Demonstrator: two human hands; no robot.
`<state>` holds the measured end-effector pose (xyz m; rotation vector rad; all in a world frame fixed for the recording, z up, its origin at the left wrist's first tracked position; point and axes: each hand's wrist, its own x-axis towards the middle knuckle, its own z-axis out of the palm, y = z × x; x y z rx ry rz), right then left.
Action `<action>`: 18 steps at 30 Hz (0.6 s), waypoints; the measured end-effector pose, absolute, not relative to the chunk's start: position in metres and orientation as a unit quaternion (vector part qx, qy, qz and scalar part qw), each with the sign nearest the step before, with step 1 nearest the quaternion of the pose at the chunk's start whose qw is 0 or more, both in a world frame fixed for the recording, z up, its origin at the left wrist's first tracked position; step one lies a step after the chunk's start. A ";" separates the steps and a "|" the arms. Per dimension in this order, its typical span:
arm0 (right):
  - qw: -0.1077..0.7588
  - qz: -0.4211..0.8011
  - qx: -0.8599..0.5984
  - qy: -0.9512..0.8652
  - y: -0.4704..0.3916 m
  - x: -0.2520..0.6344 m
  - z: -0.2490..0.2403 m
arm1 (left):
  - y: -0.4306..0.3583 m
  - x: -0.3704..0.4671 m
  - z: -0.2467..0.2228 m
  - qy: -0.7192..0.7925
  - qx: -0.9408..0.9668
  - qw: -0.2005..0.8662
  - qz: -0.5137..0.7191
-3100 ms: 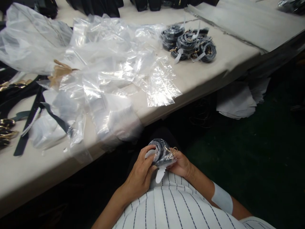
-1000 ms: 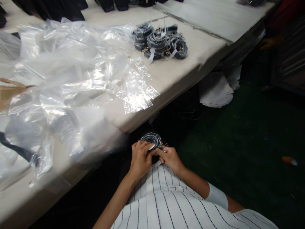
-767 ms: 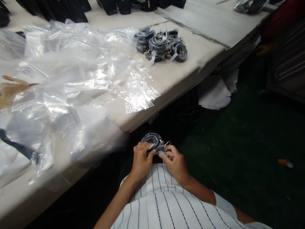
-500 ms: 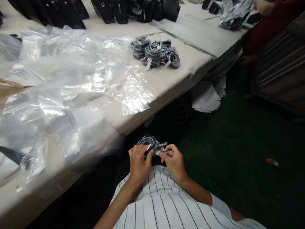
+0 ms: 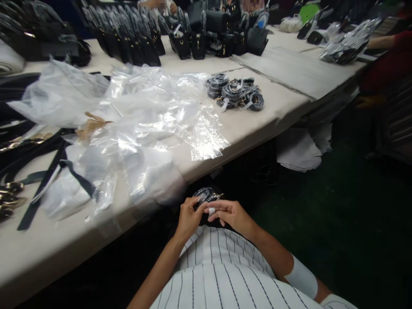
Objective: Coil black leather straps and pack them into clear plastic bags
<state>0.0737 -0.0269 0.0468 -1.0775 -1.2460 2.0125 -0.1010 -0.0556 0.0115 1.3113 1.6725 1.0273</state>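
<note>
Both of my hands meet low in front of my striped shirt, below the table edge. My left hand (image 5: 188,218) grips a coiled black strap in a small clear bag (image 5: 206,195). My right hand (image 5: 232,214) pinches the same bag at its near edge, where a small white tab shows. A gold clasp pokes out at the bag's right side. On the table lies a heap of several similar bagged straps (image 5: 236,92).
A cream table (image 5: 257,118) carries loose clear plastic bags (image 5: 144,120), black straps with gold hardware (image 5: 19,171) at the left, and a row of black handbags (image 5: 154,40) at the back. White sheets (image 5: 301,150) lie under the table. Another person's arm (image 5: 383,43) is at far right.
My head has lifted, so the handbags at the back came into view. My hands stayed on the bagged strap, and the right fingers shifted along its near edge.
</note>
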 end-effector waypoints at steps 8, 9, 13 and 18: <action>0.234 0.682 -0.334 -0.607 -0.009 0.061 0.080 | -0.048 -0.124 0.049 0.623 0.498 0.412 0.440; 0.234 0.683 -0.327 -0.610 -0.007 0.060 0.086 | -0.048 -0.127 0.054 0.619 0.496 0.418 0.443; 0.277 0.650 -0.294 -0.644 0.004 0.054 0.115 | -0.049 -0.133 0.089 0.593 0.472 0.470 0.452; 0.380 0.528 -0.252 -0.716 0.031 0.029 0.161 | -0.026 -0.146 0.150 0.581 0.543 0.365 0.484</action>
